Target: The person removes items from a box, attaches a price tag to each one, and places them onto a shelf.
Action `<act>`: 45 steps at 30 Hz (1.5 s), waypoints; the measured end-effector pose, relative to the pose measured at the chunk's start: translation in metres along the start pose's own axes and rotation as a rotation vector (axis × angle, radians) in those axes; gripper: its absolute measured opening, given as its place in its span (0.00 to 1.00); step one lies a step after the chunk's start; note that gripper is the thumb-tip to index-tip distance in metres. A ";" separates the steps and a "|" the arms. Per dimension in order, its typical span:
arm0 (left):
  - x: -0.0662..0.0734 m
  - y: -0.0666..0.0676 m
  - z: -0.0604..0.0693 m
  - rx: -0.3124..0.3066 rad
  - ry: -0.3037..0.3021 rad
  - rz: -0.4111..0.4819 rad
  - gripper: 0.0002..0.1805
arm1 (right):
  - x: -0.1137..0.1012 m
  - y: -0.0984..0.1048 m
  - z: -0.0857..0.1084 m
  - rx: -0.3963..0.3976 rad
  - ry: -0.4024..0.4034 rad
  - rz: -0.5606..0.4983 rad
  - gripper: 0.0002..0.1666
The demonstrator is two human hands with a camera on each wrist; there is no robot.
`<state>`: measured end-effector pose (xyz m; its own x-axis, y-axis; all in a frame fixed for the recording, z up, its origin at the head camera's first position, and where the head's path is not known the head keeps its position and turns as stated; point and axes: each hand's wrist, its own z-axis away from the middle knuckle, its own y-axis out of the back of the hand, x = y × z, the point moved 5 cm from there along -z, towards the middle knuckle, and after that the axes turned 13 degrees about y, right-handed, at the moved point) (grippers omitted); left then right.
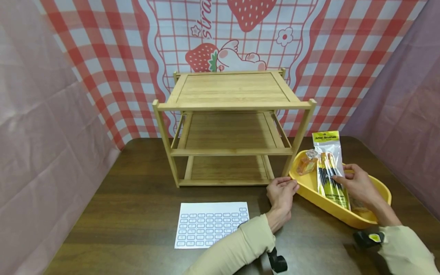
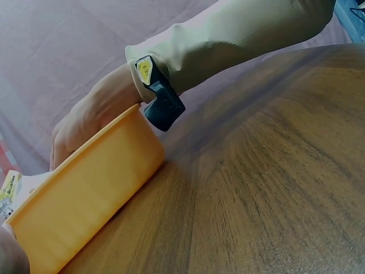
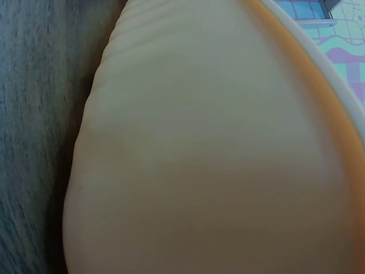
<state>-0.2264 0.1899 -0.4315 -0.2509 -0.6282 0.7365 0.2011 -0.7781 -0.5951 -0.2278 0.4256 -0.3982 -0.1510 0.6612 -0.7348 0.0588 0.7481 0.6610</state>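
Note:
A yellow basket (image 1: 319,195) stands on the table to the right of the wooden rack. My left hand (image 1: 282,194) grips its near left end, with the fingers at the rim; a small part of that hand shows at the edge of the left wrist view. Reaching into the basket, my right hand (image 1: 359,185) pinches the right edge of a clear packet of artist brushes (image 1: 330,168), its thumb across the front. The packet leans in the basket, its yellow header above the rim. Left of it lies a perfume bottle (image 1: 307,164). The basket wall (image 3: 199,114) fills the right wrist view.
A three-tier wooden rack (image 1: 230,130) stands at the back middle. In front of it, a white sheet with printed numbered boxes (image 1: 209,225) lies on the brown table (image 1: 130,214), partly under my left sleeve. Another item in the basket is mostly hidden beneath my right hand.

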 end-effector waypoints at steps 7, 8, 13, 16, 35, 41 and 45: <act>0.001 0.000 0.001 -0.011 -0.005 0.018 0.08 | -0.002 0.003 0.005 0.029 0.009 -0.030 0.34; 0.001 0.000 0.002 -0.013 -0.006 0.020 0.08 | -0.002 0.003 0.006 0.036 0.015 -0.030 0.33; 0.000 0.000 0.002 -0.019 -0.010 0.026 0.08 | -0.005 0.004 0.007 0.089 0.042 -0.045 0.30; -0.001 0.001 0.002 -0.015 -0.005 0.024 0.08 | -0.006 0.006 0.008 0.112 0.037 -0.055 0.31; -0.002 0.002 -0.001 -0.028 -0.007 0.002 0.09 | -0.013 0.030 0.017 0.244 0.013 -0.038 0.28; 0.000 0.003 0.000 -0.025 0.005 -0.031 0.09 | -0.014 0.040 0.020 0.305 0.030 -0.139 0.14; 0.000 0.004 0.000 -0.025 0.010 -0.038 0.08 | -0.019 0.041 0.021 0.336 0.055 -0.214 0.13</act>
<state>-0.2257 0.1870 -0.4335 -0.2676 -0.5984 0.7552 0.1675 -0.8007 -0.5751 -0.2022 0.4449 -0.3604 -0.2470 0.4916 -0.8350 0.3384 0.8512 0.4011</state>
